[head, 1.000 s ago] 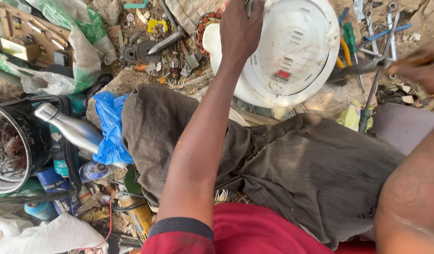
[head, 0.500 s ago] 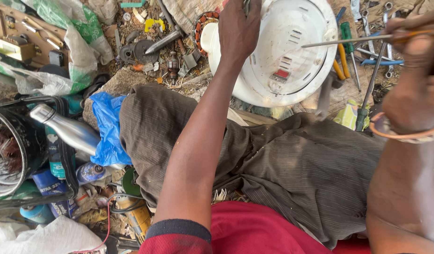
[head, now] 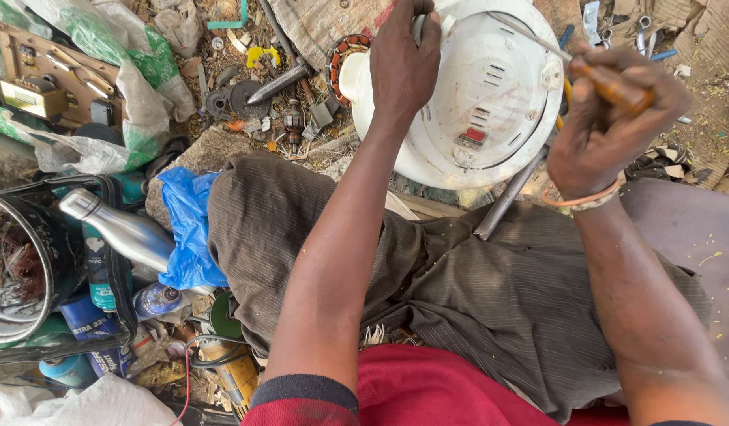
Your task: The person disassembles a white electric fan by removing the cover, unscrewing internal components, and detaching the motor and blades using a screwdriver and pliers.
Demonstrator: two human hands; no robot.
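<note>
head cam looked straight down at a person sitting on the ground with a round white appliance (head: 490,95) turned bottom-up just past their knee. left hand (head: 402,63) was clamped on the near-left edge of that white base, fingers curled over the rim, gripping it. right hand (head: 605,130) was clenched in a fist around a screwdriver (head: 609,85) with an orange-brown handle, its thin metal shaft slanting up-left across the top of the white base. couldn't tell where the tip landed, it got lost against the white plastic. an orange bangle (head: 579,200) sat on the right wrist.

stuff around it: a grey metal rod (head: 510,193) lay just below the appliance, touching the brown trousers (head: 459,300). off to the left there was a steel bottle (head: 119,229) leaning in a black crate, a crumpled blue plastic bag (head: 187,229) right beside it, and a scatter of small metal parts (head: 254,95) on the dirt higher up.
</note>
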